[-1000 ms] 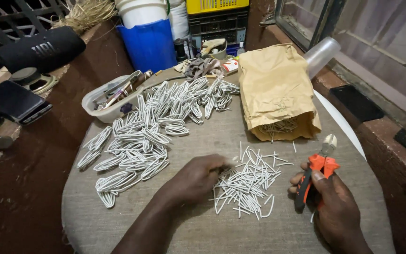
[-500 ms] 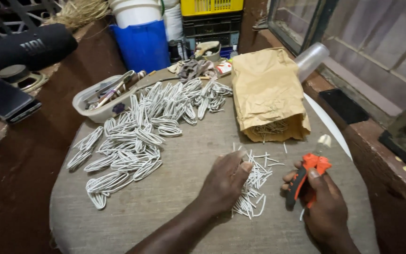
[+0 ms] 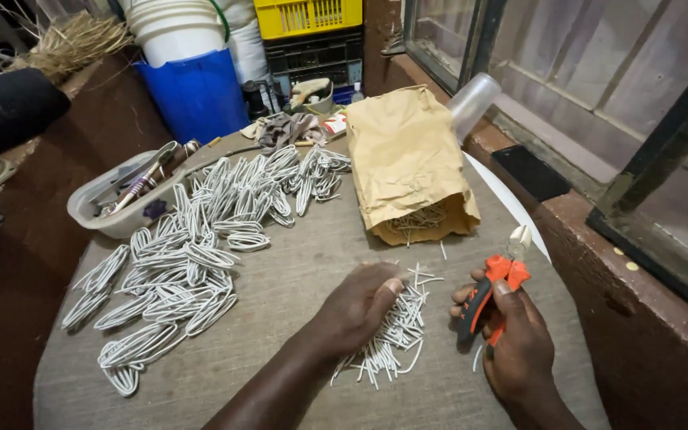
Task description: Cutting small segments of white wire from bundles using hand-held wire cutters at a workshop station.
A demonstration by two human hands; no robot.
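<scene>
My left hand [image 3: 357, 306] rests curled on a loose pile of short white wire pieces [image 3: 396, 334] on the cloth-covered round table [image 3: 280, 374], its fingers closed around some of them. My right hand [image 3: 519, 342] holds orange-and-black pliers [image 3: 491, 291] upright just right of that pile, jaws pointing away. A large spread of bent white wire loops [image 3: 193, 255] lies to the left. A brown paper bag [image 3: 408, 159] lies on its side beyond the pile, with more wire pieces showing in its mouth.
A clear plastic tray [image 3: 113, 207] of tools sits at the table's far left edge. Behind stand a blue bucket [image 3: 197, 91], a white bucket, a yellow crate [image 3: 308, 16] and a clear cup [image 3: 471, 103]. A window ledge runs along the right.
My left hand has slid right from the table's middle onto the pile of short wire pieces and curled its fingers over them. My right hand still holds the pliers.
</scene>
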